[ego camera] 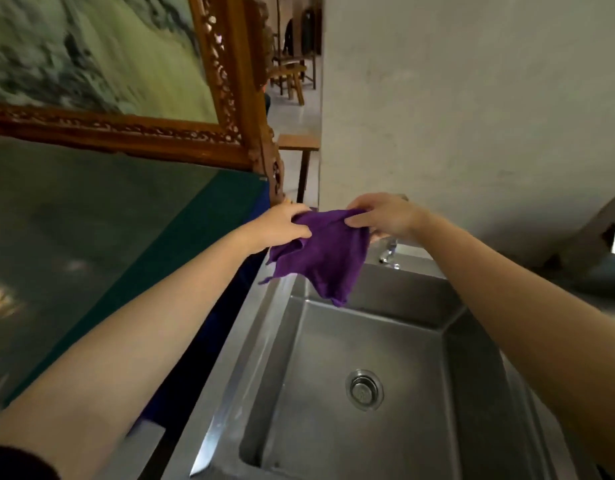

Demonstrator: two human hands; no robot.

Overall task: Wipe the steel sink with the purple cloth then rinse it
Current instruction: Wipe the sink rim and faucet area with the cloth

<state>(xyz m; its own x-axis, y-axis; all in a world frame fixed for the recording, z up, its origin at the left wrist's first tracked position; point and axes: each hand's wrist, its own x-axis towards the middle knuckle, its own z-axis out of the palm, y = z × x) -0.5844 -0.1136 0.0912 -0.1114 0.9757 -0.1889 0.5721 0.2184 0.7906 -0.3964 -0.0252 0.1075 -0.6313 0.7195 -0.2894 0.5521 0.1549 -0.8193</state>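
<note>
The purple cloth (328,256) hangs in the air above the far left corner of the steel sink (264,341). My left hand (285,225) pinches its upper left edge and my right hand (385,216) pinches its upper right edge, so the cloth is stretched between them and droops toward the basin. The basin looks dry, with a round drain (365,389) in its floor. A chrome tap (389,252) stands on the sink's back rim, partly hidden behind my right hand.
A green table top (91,237) lies to the left of the sink, with a carved wooden picture frame (230,98) standing on it. A pale wall (472,116) rises behind the sink. Wooden chairs (292,74) stand far back.
</note>
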